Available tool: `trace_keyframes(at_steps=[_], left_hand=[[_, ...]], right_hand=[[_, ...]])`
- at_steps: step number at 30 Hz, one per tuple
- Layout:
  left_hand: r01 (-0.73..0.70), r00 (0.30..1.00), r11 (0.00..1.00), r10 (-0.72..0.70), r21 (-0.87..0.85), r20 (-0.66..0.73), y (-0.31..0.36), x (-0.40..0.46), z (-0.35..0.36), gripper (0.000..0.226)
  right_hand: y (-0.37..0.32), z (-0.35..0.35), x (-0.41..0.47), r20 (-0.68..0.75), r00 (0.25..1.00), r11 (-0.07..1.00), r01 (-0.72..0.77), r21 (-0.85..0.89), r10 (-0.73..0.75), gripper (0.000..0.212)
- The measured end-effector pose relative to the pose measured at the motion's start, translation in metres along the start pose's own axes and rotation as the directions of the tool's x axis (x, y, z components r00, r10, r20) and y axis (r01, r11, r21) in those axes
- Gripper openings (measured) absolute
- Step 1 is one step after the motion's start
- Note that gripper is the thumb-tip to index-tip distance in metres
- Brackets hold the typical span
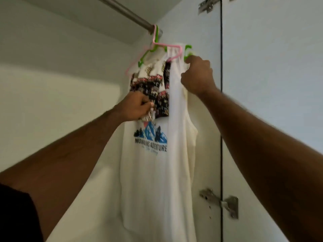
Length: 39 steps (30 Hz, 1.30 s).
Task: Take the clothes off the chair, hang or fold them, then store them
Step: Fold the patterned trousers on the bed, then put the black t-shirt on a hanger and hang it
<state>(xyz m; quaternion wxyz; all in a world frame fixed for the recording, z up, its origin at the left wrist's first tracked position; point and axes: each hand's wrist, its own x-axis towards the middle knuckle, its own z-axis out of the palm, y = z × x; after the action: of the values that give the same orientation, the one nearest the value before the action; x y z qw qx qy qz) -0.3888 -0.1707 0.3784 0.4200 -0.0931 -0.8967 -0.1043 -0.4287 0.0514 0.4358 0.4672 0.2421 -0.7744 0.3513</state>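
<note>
White T-shirts (148,172) hang on pink (167,45) and green hangers (187,51) from the wardrobe rail (125,12). The left hand (135,106) has its fingers curled, pinching the patterned shirt (148,84); the right hand (198,75) has its fingers curled around white fabric just below the green hanger.

The person is showing two bare forearms, with nothing worn on either wrist. No rings or bands are showing on the left hand (135,107) or the right hand (198,74). Well below and behind the left hand, at the frame's lower corner, a dark, nearly black short sleeve (16,213) is covering the upper arm.
</note>
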Motion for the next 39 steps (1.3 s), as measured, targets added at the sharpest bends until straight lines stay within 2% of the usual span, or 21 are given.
trace_keyframes(at_steps=[4, 7, 10, 15, 17, 21, 27, 29, 33, 36, 39], left_hand=[[0.01, 0.998, 0.982, 0.002, -0.19, 0.064, 0.04, -0.06, 0.047, 0.039], [0.072, 0.986, 0.958, -0.027, -0.277, 0.163, 0.079, -0.11, 0.094, 0.032], [0.113, 0.963, 0.929, -0.015, -0.354, 0.27, 0.12, -0.163, 0.14, 0.024], [0.169, 0.886, 0.863, 0.078, -0.476, 0.456, 0.205, -0.267, 0.224, 0.027], [0.183, 0.833, 0.851, 0.132, -0.493, 0.537, 0.246, -0.308, 0.258, 0.028], [0.192, 0.722, 0.815, 0.26, -0.547, 0.641, 0.342, -0.377, 0.306, 0.029], [0.146, 0.567, 0.742, 0.479, -0.654, 0.67, 0.516, -0.466, 0.353, 0.031], [0.124, 0.508, 0.709, 0.556, -0.694, 0.658, 0.584, -0.495, 0.36, 0.033], [0.123, 0.447, 0.626, 0.658, -0.77, 0.606, 0.708, -0.539, 0.369, 0.043], [0.145, 0.383, 0.634, 0.672, -0.76, 0.634, 0.787, -0.56, 0.371, 0.031], [0.158, 0.349, 0.626, 0.688, -0.764, 0.636, 0.858, -0.574, 0.374, 0.028]], right_hand=[[0.036, 0.004, -0.104, 0.096, 0.991, 0.994, -0.092, -0.056, 0.097, 0.023], [0.071, -0.004, -0.184, 0.212, 0.963, 0.977, -0.136, -0.162, 0.169, 0.016], [0.111, -0.023, -0.266, 0.262, 0.927, 0.952, -0.214, -0.22, 0.269, 0.014], [0.18, -0.075, -0.422, 0.335, 0.805, 0.85, -0.353, -0.39, 0.489, 0.015], [0.208, -0.107, -0.485, 0.331, 0.724, 0.772, -0.434, -0.464, 0.606, 0.015], [0.253, -0.191, -0.586, 0.272, 0.579, 0.609, -0.533, -0.587, 0.769, 0.017], [0.296, -0.353, -0.703, 0.125, 0.405, 0.381, -0.648, -0.659, 0.906, 0.017], [0.309, -0.413, -0.741, 0.068, 0.351, 0.301, -0.671, -0.677, 0.934, 0.021], [0.333, -0.524, -0.804, -0.054, 0.26, 0.153, -0.711, -0.687, 0.964, 0.019], [0.347, -0.602, -0.832, -0.138, 0.184, 0.043, -0.733, -0.679, 0.973, 0.021], [0.36, -0.671, -0.849, -0.218, 0.137, -0.042, -0.751, -0.659, 0.966, 0.021]])
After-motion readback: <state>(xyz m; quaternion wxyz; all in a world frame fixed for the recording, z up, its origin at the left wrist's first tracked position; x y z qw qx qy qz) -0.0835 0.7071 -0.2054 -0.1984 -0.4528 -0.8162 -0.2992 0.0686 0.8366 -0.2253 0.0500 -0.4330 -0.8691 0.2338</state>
